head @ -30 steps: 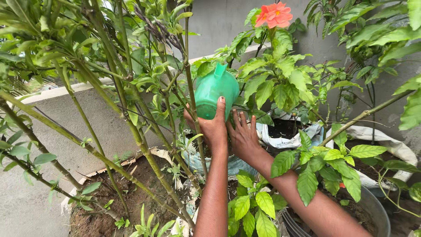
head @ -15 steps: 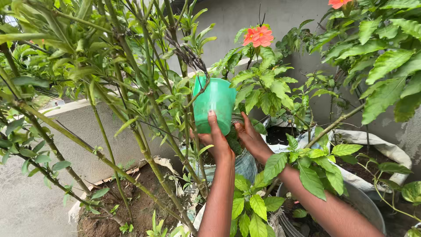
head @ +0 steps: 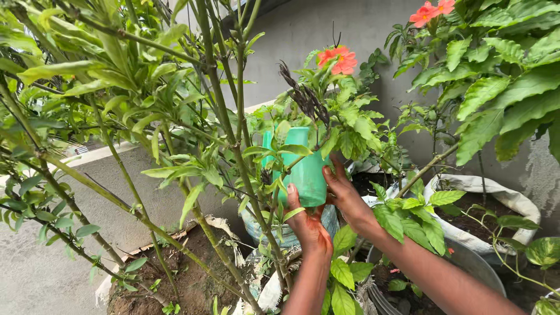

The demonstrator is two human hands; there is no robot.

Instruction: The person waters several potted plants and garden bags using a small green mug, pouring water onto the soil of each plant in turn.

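At frame centre we grip the green plastic watering jug [head: 304, 169] with both hands: the left hand [head: 308, 224] clasps its base from below, the right hand [head: 345, 195] its right side. Since the earlier frame the jug has sunk lower among the leafy stems [head: 233, 140]. Leaves hide its rim; an orange flower [head: 337, 59] stands above.

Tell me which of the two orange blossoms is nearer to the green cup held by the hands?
The lower orange flower, just above the green cup. The other orange flower sits higher, near the top right edge.
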